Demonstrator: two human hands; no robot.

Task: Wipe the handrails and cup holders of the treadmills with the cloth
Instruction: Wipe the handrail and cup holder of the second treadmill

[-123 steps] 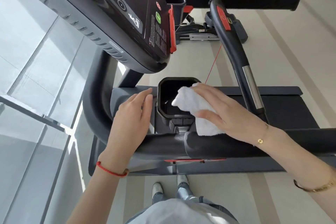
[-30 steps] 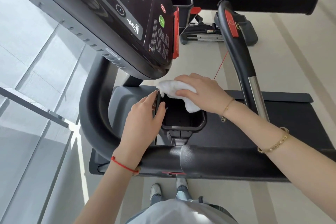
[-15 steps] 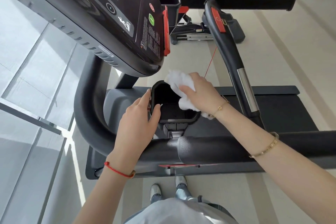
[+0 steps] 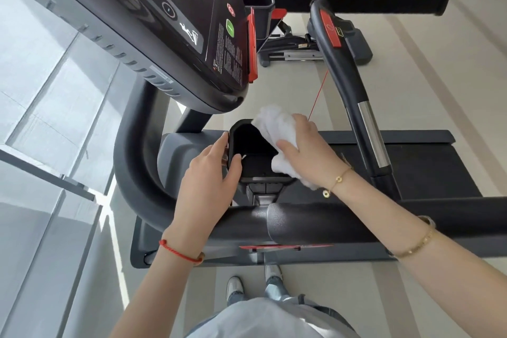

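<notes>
At frame centre, under the console (image 4: pixel 175 22), sits the near cup holder (image 4: pixel 255 151), a black open-topped bin, long axis running roughly 12 to 6. Left hand (image 4: pixel 211 173) is at its 9 o'clock side, fingers curled round the left wall, thumb hooked over the rim, bracing it. Right hand (image 4: pixel 307 151) is at its 3 o'clock side, gripping a bunched white cloth (image 4: pixel 274 129) and pressing it on the right rim; the cloth trails from about 1 to 5 o'clock of the opening. Likely step: wiping rim and inner walls. The interior lies at 9 o'clock from the right hand, so the next stroke probably goes inward and down. Nearest handrail (image 4: pixel 315 223) runs 9 to 3, just at 6 o'clock of the holder, close to both wrists. Second cup holder (image 4: pixel 256 5) sits at 12 o'clock, well apart.
</notes>
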